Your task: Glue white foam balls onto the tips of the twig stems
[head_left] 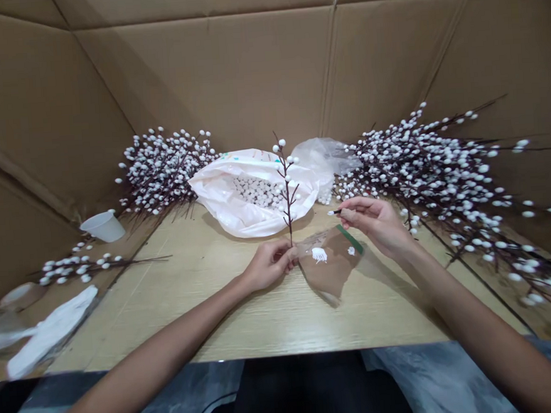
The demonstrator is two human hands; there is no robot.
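Observation:
My left hand (pixel 271 263) pinches the foot of a dark artificial berry branch (pixel 288 196), which stands upright above the table. White berries sit on its upper twigs, while several lower twigs are bare. My right hand (pixel 375 224) is closed on a small dark stick with a white tip (pixel 335 212), held to the right of the branch and apart from it. Below and between the hands lies a brown sheet (pixel 330 278) with a green strip on one edge and dabs of white paste (pixel 319 254). Behind the branch, a white plastic bag (pixel 218 198) holds loose white berries (pixel 258 194).
Piles of berry branches lie at the back left (pixel 164 167) and along the right (pixel 433 164). On the left are a white cup (pixel 103 227), a few berry branches (pixel 81 265), a tape roll (pixel 22 296) and a white packet (pixel 53 332). Cardboard walls (pixel 210 79) enclose the table.

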